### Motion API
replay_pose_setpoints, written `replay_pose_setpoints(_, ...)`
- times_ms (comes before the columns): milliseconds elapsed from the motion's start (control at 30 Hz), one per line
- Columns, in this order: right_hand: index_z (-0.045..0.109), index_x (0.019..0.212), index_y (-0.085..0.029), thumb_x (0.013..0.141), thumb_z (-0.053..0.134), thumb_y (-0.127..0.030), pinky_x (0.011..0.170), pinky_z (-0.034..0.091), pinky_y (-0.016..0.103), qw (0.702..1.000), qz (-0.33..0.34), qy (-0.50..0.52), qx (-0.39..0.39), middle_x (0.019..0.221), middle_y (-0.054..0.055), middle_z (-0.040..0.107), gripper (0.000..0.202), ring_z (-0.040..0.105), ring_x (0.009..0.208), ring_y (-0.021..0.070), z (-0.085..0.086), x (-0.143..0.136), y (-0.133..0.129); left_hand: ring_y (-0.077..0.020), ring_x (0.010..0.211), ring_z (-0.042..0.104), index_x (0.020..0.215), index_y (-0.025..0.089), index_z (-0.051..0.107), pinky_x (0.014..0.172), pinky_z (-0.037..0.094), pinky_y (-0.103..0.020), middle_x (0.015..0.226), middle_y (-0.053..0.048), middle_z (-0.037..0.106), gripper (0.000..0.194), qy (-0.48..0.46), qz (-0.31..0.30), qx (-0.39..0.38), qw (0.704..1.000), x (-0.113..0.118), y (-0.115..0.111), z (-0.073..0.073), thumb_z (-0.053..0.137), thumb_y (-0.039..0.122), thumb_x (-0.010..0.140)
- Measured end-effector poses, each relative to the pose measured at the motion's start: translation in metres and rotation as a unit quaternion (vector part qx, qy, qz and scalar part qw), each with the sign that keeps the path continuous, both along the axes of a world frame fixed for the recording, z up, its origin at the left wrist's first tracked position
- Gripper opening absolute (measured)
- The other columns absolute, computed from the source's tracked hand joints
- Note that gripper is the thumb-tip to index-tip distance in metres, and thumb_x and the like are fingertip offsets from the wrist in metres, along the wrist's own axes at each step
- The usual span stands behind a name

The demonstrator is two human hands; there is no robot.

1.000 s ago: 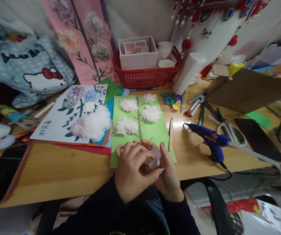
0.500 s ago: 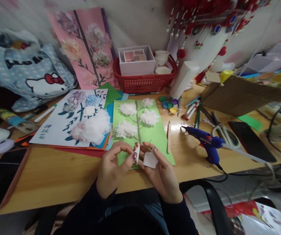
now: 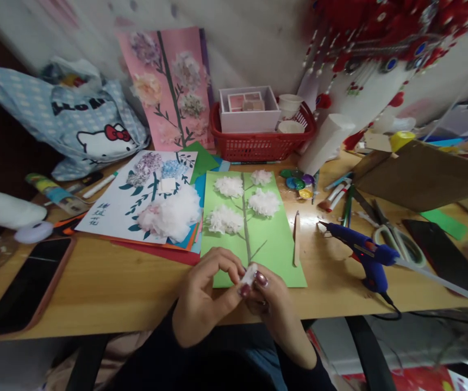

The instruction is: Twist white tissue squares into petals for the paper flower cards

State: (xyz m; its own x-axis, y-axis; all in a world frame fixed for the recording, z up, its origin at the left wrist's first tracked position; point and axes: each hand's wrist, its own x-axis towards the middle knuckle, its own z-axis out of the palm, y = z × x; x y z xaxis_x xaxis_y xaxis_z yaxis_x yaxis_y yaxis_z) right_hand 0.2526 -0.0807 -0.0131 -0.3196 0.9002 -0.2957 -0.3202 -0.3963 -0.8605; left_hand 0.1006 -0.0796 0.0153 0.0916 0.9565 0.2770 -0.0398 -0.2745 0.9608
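Between my two hands is a small piece of white tissue paper [image 3: 250,274], pinched and partly hidden by the fingers. My left hand [image 3: 211,290] grips it between thumb and fingertips. From the other side my right hand [image 3: 272,296] closes on it, thumb on top. Both hands are over the near edge of a green card [image 3: 274,244]. On that card a painted stem runs up the middle, with several white tissue-paper flowers [image 3: 224,219] along it. A wooden stick [image 3: 297,239] lies across the card's right edge.
To the right lie a blue glue gun [image 3: 360,250], scissors [image 3: 397,239] and a black phone [image 3: 449,255]. A white flower sheet [image 3: 107,209] bears loose white tissue [image 3: 176,214]. Behind stands a red basket [image 3: 258,146]. Another phone [image 3: 30,282] is at the left.
My hands have come together, and the white paper that lay flat in my right hand is now pinched between both. The whole view has shifted slightly to the left.
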Motion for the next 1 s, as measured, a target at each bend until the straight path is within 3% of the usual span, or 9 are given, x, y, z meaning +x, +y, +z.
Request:
replay_pose_setpoints(133,0.056,0.071,-0.019,0.084,0.067,-0.057,0.050,0.024,0.026,1.000,-0.003,0.000,0.005,0.060,-0.004,0.037,0.041,0.028,0.055,0.0119,-0.005,-0.002,-0.003,-0.0163,0.088,0.059,0.079,0.022,0.057,0.083,0.043,-0.032,0.089,0.000,0.065,0.015,0.085,0.037,0.055,0.994,0.000,-0.005,0.001,0.067,0.013,0.087)
replay_pose_setpoints(433,0.061,0.074,-0.018,0.090,0.067,-0.041,0.056,0.028,0.024,0.999,0.004,0.035,-0.002,0.061,-0.004,0.046,0.030,0.036,0.059,0.0117,-0.001,-0.005,0.001,-0.0176,0.090,0.060,0.081,0.022,0.057,0.089,0.040,-0.036,0.090,0.000,0.068,0.017,0.155,0.073,0.112,0.979,-0.010,0.002,-0.003,0.062,0.031,0.095)
replay_pose_setpoints(667,0.069,0.084,-0.016,0.090,0.069,-0.039,0.052,0.023,0.024,0.997,-0.013,0.068,-0.027,0.060,-0.004,0.049,0.024,0.033,0.055,0.0100,-0.004,-0.012,0.004,-0.0198,0.092,0.063,0.083,0.023,0.054,0.089,0.042,-0.038,0.094,-0.002,0.070,0.016,0.146,0.081,0.060,0.984,-0.013,0.002,-0.013,0.065,0.026,0.094)
replay_pose_setpoints(767,0.071,0.085,-0.017,0.090,0.069,-0.041,0.052,0.024,0.024,0.997,-0.022,0.066,-0.022,0.061,-0.003,0.050,0.024,0.032,0.054,0.0095,-0.001,-0.013,0.005,-0.0218,0.093,0.064,0.094,0.024,0.057,0.086,0.047,-0.039,0.097,-0.005,0.071,0.010,0.116,0.087,0.026,0.989,-0.014,0.001,-0.014,0.065,0.028,0.093)
replay_pose_setpoints(1000,0.066,0.084,-0.018,0.091,0.069,-0.046,0.053,0.026,0.023,0.999,-0.027,0.007,-0.020,0.069,-0.003,0.048,0.029,0.036,0.059,0.0100,0.003,-0.015,0.004,-0.0214,0.094,0.066,0.107,0.024,0.071,0.088,0.047,-0.038,0.100,-0.005,0.074,0.020,0.215,0.065,0.053,0.973,-0.014,0.006,-0.008,0.071,0.024,0.087)
